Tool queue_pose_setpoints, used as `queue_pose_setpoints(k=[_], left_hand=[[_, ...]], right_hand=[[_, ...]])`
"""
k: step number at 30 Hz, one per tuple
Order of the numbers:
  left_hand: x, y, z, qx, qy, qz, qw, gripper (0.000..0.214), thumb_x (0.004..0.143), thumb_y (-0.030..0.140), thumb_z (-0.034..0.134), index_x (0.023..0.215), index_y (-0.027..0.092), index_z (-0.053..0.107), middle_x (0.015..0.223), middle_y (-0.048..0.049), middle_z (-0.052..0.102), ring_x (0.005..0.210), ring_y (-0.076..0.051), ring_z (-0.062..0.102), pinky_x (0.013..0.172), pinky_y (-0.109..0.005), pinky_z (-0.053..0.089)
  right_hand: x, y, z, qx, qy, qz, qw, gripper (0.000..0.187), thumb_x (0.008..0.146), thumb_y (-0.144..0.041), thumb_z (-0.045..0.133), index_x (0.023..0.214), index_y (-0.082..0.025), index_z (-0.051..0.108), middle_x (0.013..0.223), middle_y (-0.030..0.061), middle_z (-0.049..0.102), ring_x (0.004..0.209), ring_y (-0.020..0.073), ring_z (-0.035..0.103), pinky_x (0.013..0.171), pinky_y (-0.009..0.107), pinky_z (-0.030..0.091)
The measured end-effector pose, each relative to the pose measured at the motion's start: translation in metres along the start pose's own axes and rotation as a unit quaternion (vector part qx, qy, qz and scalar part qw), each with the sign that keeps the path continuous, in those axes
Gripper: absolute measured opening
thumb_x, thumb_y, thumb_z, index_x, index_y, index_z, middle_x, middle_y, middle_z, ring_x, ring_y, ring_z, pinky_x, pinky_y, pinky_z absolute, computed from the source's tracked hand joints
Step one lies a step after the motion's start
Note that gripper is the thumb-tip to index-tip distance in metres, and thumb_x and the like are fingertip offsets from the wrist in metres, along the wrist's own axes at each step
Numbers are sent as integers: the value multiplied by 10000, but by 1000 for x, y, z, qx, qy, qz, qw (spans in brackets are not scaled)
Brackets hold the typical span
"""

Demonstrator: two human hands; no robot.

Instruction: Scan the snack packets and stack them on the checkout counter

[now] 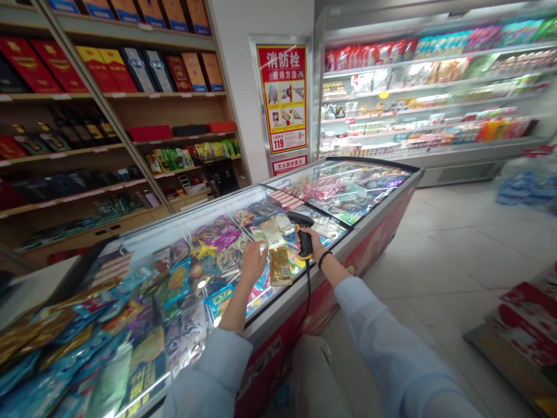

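Observation:
My right hand (314,246) grips a black and yellow barcode scanner (302,235) by its handle, with the head pointing left over the glass lid of a chest freezer (374,229). A black cord hangs down from the scanner. My left hand (253,261) rests on the glass just left of a gold packet (281,266) that lies on the lid. Its fingers are curled and partly hidden, and it holds nothing that I can see. A second pale packet (273,231) lies a little farther back on the glass.
The freezer is full of coloured frozen packets under sliding glass. Wooden shelves (87,151) with boxes and bottles stand behind it on the left. An open refrigerated wall case (435,93) runs along the back right. Tiled floor (456,244) lies to the right, with stacked goods (522,325) at the right edge.

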State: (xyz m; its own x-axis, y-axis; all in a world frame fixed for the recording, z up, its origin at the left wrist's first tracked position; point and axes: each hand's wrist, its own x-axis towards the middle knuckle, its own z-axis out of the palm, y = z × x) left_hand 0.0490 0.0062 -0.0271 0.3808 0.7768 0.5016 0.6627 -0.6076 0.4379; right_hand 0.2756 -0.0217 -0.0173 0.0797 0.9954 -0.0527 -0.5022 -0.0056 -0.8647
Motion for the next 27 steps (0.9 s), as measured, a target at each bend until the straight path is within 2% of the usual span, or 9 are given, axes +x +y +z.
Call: queue_pose_setpoints(k=[2, 4, 7, 10, 14, 18, 22, 27], left_hand=[[1, -5, 5, 6, -12, 7, 1000, 427, 941, 424, 348, 1171, 151, 582, 1155, -136, 634, 1157, -260, 515, 1043, -466, 368], [2, -8, 10, 7, -41, 8, 999, 442, 932, 417, 373, 1226, 141, 555, 1221, -147, 613, 1195, -266, 500, 1058, -467, 359], [1, -11, 15, 19, -82, 8, 996, 476, 909, 409, 433, 1305, 155, 507, 1319, -145, 565, 1295, -281, 428, 1099, -487, 307], [-1, -9, 16, 37, -107, 15, 993, 520, 890, 410, 475, 1348, 164, 475, 1354, -145, 540, 1372, -295, 338, 1149, -520, 198], [-3, -2, 9, 30, -136, 12, 990, 474, 891, 397, 484, 1335, 230, 493, 1334, -101, 566, 1360, -288, 352, 1164, -545, 108], [-4, 7, -2, 22, -166, 25, 986, 540, 839, 489, 555, 1324, 257, 508, 1293, -82, 592, 1333, -310, 357, 1160, -574, 24], [-3, 10, -8, 0, -196, 18, 981, 632, 786, 549, 603, 1327, 236, 513, 1333, -112, 546, 1318, -327, 362, 1158, -572, 53], [1, 3, -7, -10, -231, -8, 973, 686, 736, 551, 652, 1331, 239, 513, 1345, -129, 510, 1296, -331, 383, 1141, -546, 154]], right_hand=[[0, -1, 1, 29, -2, 13, 1000, 243, 813, -397, 596, 807, -155, 608, 588, 7, 609, 455, 129, 542, 424, 238, 447], [0, -2, 2, 42, -5, 16, 999, 225, 747, -395, 608, 751, -172, 580, 500, -17, 557, 383, 122, 486, 369, 235, 396], [0, -1, 3, 45, -3, 20, 999, 229, 698, -389, 613, 767, -174, 576, 493, -19, 554, 381, 128, 492, 368, 239, 396], [0, -1, 3, 51, -5, 27, 998, 230, 696, -376, 607, 799, -173, 576, 496, -21, 554, 387, 131, 500, 382, 241, 409], [-1, -2, 4, 52, -6, 18, 998, 208, 702, -348, 596, 820, -180, 561, 496, -22, 557, 366, 129, 482, 361, 240, 383], [-2, -2, 5, 46, -17, 12, 999, 204, 677, -351, 607, 787, -187, 556, 493, -25, 549, 358, 122, 474, 347, 233, 359], [0, 1, 2, 35, -27, 7, 999, 209, 671, -381, 605, 745, -195, 543, 489, -28, 536, 358, 120, 466, 349, 234, 359], [5, 5, -2, 26, -17, 1, 1000, 203, 678, -379, 600, 740, -191, 554, 489, -26, 519, 367, 115, 453, 364, 235, 372]])
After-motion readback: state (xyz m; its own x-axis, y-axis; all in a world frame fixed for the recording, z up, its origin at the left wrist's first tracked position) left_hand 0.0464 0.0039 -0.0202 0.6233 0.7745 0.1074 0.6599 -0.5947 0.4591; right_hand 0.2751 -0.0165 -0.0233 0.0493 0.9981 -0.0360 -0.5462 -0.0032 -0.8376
